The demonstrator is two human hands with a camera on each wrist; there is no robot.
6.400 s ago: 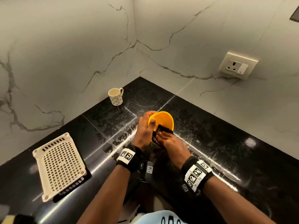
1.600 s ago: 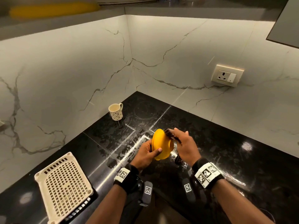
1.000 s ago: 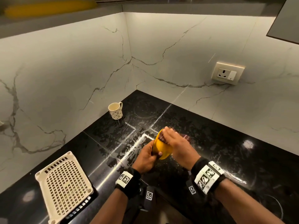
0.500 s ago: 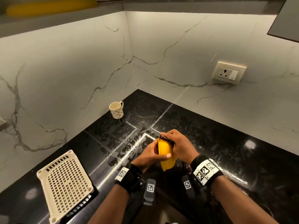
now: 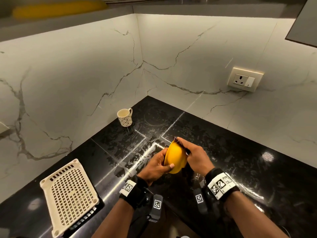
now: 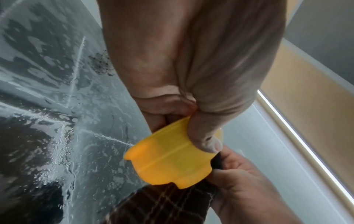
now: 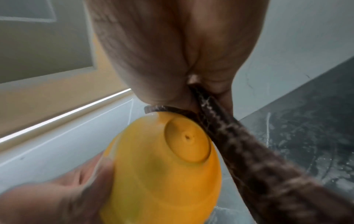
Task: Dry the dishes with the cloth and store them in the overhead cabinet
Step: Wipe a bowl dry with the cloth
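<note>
A small yellow plastic bowl (image 5: 175, 158) is held on its side above the black counter, its base turned toward me. My left hand (image 5: 157, 164) grips its rim, thumb across the outer wall (image 6: 205, 136). My right hand (image 5: 193, 154) pinches a dark checked cloth (image 7: 249, 151) and presses it against the bowl's far rim and side. The cloth hangs down below the bowl (image 6: 166, 203). A patterned white mug (image 5: 124, 117) stands upright near the back wall, apart from both hands. Another yellow dish (image 5: 58, 8) lies on the overhead shelf at top left.
A cream perforated drying rack (image 5: 69, 194) sits on a dark tray at the counter's front left. The black counter (image 5: 240, 160) is streaked with water. A wall socket (image 5: 244, 81) is at the right, and a cabinet door corner (image 5: 303, 23) hangs at top right.
The bowl has been turned in my left hand so its base faces me. My right hand has slid the cloth round from the top rim to the far side.
</note>
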